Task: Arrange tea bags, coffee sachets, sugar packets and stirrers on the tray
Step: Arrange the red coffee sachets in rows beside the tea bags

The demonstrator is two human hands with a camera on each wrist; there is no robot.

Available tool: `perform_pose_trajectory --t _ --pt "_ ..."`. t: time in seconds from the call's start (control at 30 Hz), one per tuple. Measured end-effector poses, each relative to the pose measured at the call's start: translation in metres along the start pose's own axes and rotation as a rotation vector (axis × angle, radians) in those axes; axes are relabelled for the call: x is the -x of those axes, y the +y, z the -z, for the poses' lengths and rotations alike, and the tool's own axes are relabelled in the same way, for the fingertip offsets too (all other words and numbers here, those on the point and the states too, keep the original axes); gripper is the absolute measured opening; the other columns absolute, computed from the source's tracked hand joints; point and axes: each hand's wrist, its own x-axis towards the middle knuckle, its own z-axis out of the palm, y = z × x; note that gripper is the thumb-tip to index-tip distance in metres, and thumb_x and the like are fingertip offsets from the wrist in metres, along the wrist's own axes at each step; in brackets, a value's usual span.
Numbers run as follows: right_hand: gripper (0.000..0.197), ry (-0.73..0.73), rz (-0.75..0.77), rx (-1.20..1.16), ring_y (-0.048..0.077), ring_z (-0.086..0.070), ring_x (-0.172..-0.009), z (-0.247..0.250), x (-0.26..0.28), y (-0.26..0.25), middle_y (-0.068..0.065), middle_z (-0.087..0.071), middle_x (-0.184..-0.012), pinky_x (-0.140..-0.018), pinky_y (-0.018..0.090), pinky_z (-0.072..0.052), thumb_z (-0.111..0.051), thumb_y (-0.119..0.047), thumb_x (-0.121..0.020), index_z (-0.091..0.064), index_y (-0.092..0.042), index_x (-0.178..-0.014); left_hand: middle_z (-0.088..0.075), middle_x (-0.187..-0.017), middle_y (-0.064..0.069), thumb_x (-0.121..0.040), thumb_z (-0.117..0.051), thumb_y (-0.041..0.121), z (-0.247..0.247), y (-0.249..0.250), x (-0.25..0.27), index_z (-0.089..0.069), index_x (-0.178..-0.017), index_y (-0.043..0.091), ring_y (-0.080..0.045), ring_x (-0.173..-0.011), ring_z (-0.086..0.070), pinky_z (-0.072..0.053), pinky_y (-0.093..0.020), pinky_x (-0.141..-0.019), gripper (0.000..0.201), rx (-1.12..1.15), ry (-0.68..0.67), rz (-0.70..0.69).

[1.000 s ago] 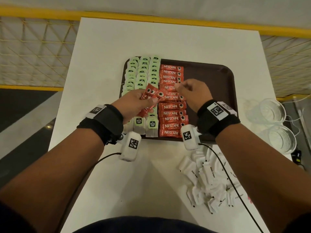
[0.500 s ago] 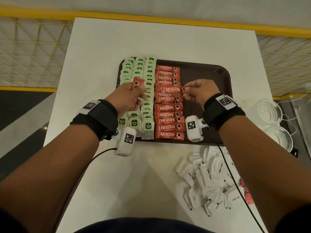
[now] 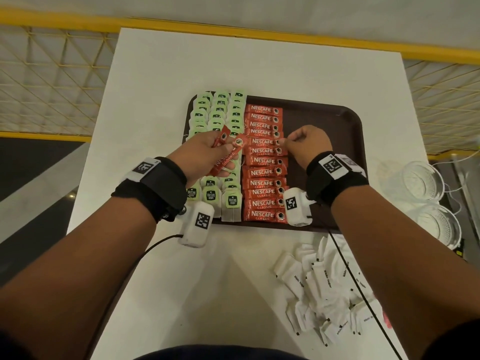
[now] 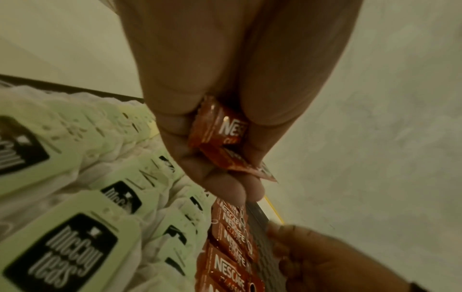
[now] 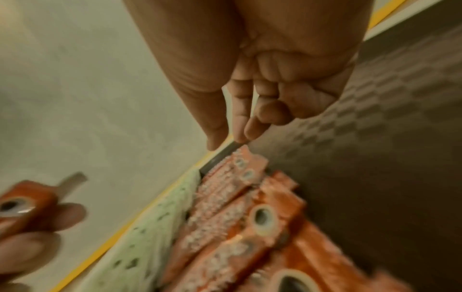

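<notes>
Brown plastic makes up the tray point(image 3: 345, 120), which sits on a white table point(image 3: 233, 63). Three columns of green-tagged tea bags point(image 3: 220, 110) fill its left part, and just beside them runs one column of red coffee sachets point(image 3: 263, 175), each lying crosswise and overlapping the next; the right part of the tray is bare. The left hand point(image 3: 205, 157) hovers over the tea bags with its fingers curled around a small bunch of loose sachets point(image 3: 228, 154), which fan out above the thumb; the left wrist view shows them pinched between thumb and fingers point(image 4: 220, 128). The right hand point(image 3: 307, 144) is at the right edge of the sachet column, about halfway along it, with the thumb and first finger drawn close together at the end of one sachet and the other fingers curled into the palm. From the right wrist view the fingertips point(image 5: 240, 136) sit just above the sachet ends with a narrow gap between them, and whether they actually touch or nip a sachet I cannot tell. On the table nearer the person, to the right, lies a loose heap of white sugar packets point(image 3: 327, 284). Two clear glass bowls point(image 3: 426, 183) stand off the table's right edge.
</notes>
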Motion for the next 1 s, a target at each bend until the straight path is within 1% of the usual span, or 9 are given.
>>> perform_pose_trajectory --t 0.13,0.2,0.27,0.43,0.53,0.67,0.8,0.87,1.0 --pt "0.025 -0.237 0.243 -0.041 0.007 -0.06 -0.077 0.005 0.019 -0.028 -0.008 -0.065 -0.087 -0.074 0.025 -0.049 -0.06 -0.046 -0.091 -0.065 -0.022 -0.09 -0.071 -0.1 -0.006 -0.1 -0.055 0.018 -0.003 0.0 -0.006 -0.061 -0.117 0.012 -0.013 -0.081 -0.071 -0.056 -0.023 -0.062 0.019 -0.13 -0.018 -0.036" --pt "0.015 -0.371 0.267 -0.098 0.005 -0.059 -0.067 0.003 0.024 -0.036 -0.008 -0.065 -0.078 -0.066 0.022 -0.049 -0.067 -0.035 -0.09 -0.067 -0.02 -0.092 -0.072 -0.098 -0.006 -0.099 -0.057 0.02 -0.007 0.003 -0.008 -0.062 -0.115 0.014 -0.014 -0.081 -0.073 -0.055 -0.022 -0.059 0.018 -0.177 -0.024 -0.053" --pt "0.003 -0.404 0.254 -0.188 0.007 -0.061 -0.063 0.0 0.021 -0.037 -0.003 -0.066 -0.073 -0.062 0.022 -0.051 -0.07 -0.019 -0.089 -0.067 -0.017 -0.09 -0.072 -0.096 -0.004 -0.101 -0.054 0.025 -0.01 0.008 -0.009 -0.061 -0.114 0.015 -0.017 -0.079 -0.073 -0.057 -0.025 -0.059 0.018 -0.186 -0.027 -0.057" --pt "0.004 -0.253 0.045 -0.486 0.015 -0.062 -0.067 0.005 0.002 -0.02 0.005 -0.068 -0.076 -0.078 0.035 -0.056 -0.065 -0.007 -0.091 -0.066 -0.008 -0.094 -0.073 -0.094 -0.005 -0.106 -0.037 0.031 -0.003 0.012 -0.009 -0.057 -0.114 0.012 -0.019 -0.053 -0.06 -0.052 -0.03 -0.053 0.028 -0.159 0.046 -0.006" --pt "0.006 -0.131 -0.076 -0.549 0.014 -0.064 -0.072 0.006 -0.009 -0.005 0.008 -0.069 -0.085 -0.077 0.03 -0.057 -0.061 -0.006 -0.093 -0.066 -0.007 -0.097 -0.07 -0.083 -0.002 -0.104 -0.04 0.036 0.003 0.004 -0.012 -0.06 -0.11 0.012 -0.016 -0.047 -0.04 -0.036 -0.024 -0.046 0.031 -0.204 0.115 -0.024" --pt "0.004 -0.057 -0.149 -0.48 0.013 -0.066 -0.071 -0.004 -0.014 0.008 0.012 -0.072 -0.091 -0.075 0.029 -0.058 -0.063 -0.01 -0.093 -0.066 -0.011 -0.09 -0.06 -0.072 0.0 -0.101 -0.04 0.043 0.003 0.001 -0.013 -0.062 -0.098 0.011 -0.013 -0.05 -0.034 -0.03 -0.023 -0.047 0.039 -0.119 0.143 0.036" --pt "0.006 0.01 -0.151 -0.333 0.012 -0.065 -0.067 -0.01 -0.015 0.007 0.007 -0.072 -0.086 -0.073 0.03 -0.06 -0.069 -0.017 -0.089 -0.065 -0.014 -0.089 -0.056 -0.069 -0.004 -0.099 -0.029 0.031 -0.001 0.007 -0.01 -0.061 -0.09 0.007 -0.013 -0.048 -0.03 -0.024 -0.024 -0.048 0.041 0.031 0.141 0.114" --pt "0.013 0.032 -0.137 -0.225 0.01 -0.064 -0.066 -0.01 -0.015 0.007 0.003 -0.071 -0.085 -0.07 0.028 -0.058 -0.073 -0.024 -0.086 -0.063 -0.016 -0.088 -0.055 -0.069 -0.003 -0.098 -0.029 0.025 -0.002 0.006 -0.008 -0.061 -0.09 0.007 -0.013 -0.052 -0.032 -0.026 -0.025 -0.049 0.037 0.003 0.136 0.087" --pt "0.024 0.115 -0.07 -0.07 0.016 -0.063 -0.085 -0.006 -0.014 0.006 -0.001 -0.066 -0.095 -0.073 0.03 -0.051 -0.073 -0.035 -0.084 -0.061 -0.018 -0.094 -0.055 -0.079 -0.002 -0.101 -0.038 0.021 0.0 0.005 -0.007 -0.059 -0.1 0.011 -0.014 -0.065 -0.045 -0.039 -0.029 -0.058 0.024 -0.244 0.096 0.002"
